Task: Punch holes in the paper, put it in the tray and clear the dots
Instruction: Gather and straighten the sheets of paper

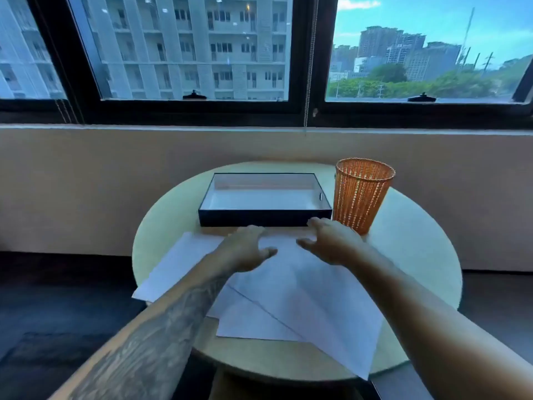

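Observation:
Several white paper sheets [305, 307] lie fanned and overlapping on the near half of a round table [418, 249]. My left hand [245, 249] and my right hand [331, 243] hover side by side over the sheets' far edge, palms down, fingers spread, holding nothing. Just beyond the hands stands a dark rectangular tray [265, 219] with a pale inside and nothing visible in it. No hole punch shows; whether one sits under my hands is hidden.
An orange mesh bin [360, 194] stands at the tray's right, close to my right hand. A wall and a dark-framed window rise behind the table. One sheet's corner overhangs the table's near edge. Dark floor surrounds the table.

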{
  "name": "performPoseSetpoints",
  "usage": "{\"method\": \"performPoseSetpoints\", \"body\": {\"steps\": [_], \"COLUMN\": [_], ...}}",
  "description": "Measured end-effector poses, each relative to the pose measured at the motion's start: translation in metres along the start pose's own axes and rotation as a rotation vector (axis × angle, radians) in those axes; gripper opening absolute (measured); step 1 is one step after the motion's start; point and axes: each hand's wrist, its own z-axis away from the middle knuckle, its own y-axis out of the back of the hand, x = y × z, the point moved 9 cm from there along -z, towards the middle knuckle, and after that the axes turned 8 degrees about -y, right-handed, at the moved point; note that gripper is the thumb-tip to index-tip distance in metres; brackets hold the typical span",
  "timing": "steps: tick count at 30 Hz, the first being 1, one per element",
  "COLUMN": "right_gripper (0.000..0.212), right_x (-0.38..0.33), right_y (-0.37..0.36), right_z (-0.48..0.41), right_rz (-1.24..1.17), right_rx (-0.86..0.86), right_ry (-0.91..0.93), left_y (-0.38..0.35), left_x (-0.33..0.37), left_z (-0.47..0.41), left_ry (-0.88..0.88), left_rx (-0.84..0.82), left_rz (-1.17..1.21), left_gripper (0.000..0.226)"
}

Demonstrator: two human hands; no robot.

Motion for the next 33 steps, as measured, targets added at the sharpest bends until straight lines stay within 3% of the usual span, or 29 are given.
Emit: {"method": "performPoseSetpoints", "body": {"steps": [4,9,14,20,25,29,33], "right_gripper": [0.066,0.061,0.058,0.012,0.013,0.012,0.016], "right_x": [0.011,0.02,0.028,0.047,0.058,0.053,0.035], "right_y": [-0.033,-0.059,-0.06,-0.058,-0.043,-0.042,-0.05], "right_z": [0.0,-0.007,-0.014,-0.021,-0.01,-0.007,-0.007], "right_rz": [0.05,0.134,-0.021,-0.415,-1.017,-1.326,-1.528], "right_rx": [-0.05,0.003,0.006,-0.001,0.022,0.062,0.052], "right_ry": [-0.041,-0.044,-0.121,-0.17,-0.181,-0.147,-0.112], "left_y": [-0.038,-0.049,-0.049,-0.032,-0.015,-0.02,-0.02], "left_x": [-0.01,-0.017,-0.021,-0.034,-0.061,-0.068,-0.062], "left_z": [0.014,0.023,0.025,0.03,0.044,0.045,0.049], "left_ry": [-0.029,-0.064,-0.067,-0.014,0.145,0.185,0.169], "left_rx": [0.0,0.165,0.24,0.424,0.665,0.666,0.626], "left_rz": [-0.111,-0.058,0.001,0.238,0.693,1.039,1.092], "left_gripper": [0.065,0.061,0.058,0.045,0.054,0.068,0.03]}}
